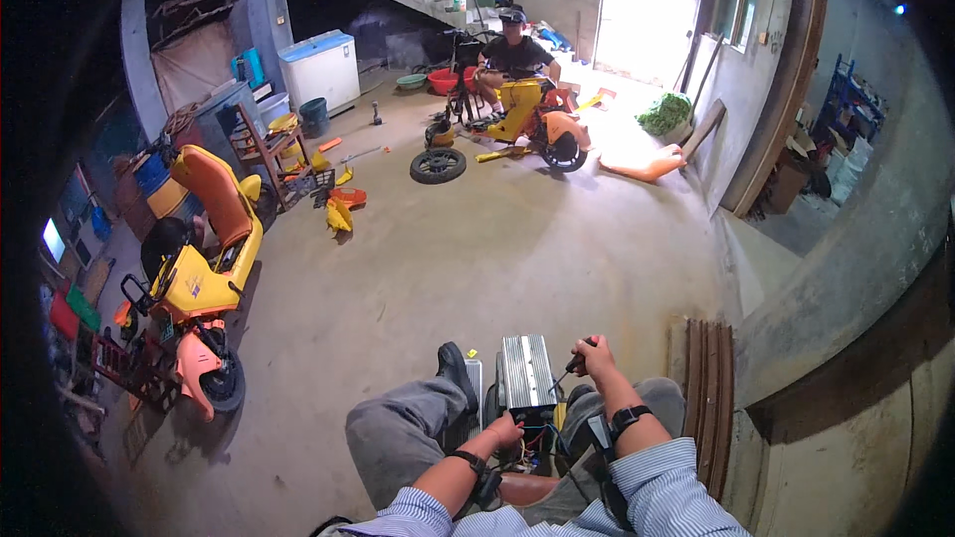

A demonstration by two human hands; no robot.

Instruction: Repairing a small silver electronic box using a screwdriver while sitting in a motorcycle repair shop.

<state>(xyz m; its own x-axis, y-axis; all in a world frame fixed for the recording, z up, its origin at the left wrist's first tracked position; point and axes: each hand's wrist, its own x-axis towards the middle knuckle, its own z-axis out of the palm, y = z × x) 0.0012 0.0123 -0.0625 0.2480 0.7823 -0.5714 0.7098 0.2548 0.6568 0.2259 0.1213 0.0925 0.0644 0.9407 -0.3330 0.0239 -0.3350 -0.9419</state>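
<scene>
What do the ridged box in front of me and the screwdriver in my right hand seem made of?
The ridged box looks like bare metal, probably aluminium: silvery grey, with long parallel ridges catching light. The screwdriver has a thick dark handle, likely plastic or rubber; its thin, straight shaft is presumably steel, its finish too small to judge.

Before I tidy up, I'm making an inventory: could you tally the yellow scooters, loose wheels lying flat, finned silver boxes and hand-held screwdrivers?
Yellow scooters: 2
Loose wheel: 1
Finned silver box: 1
Hand-held screwdriver: 1
Total: 5
</scene>
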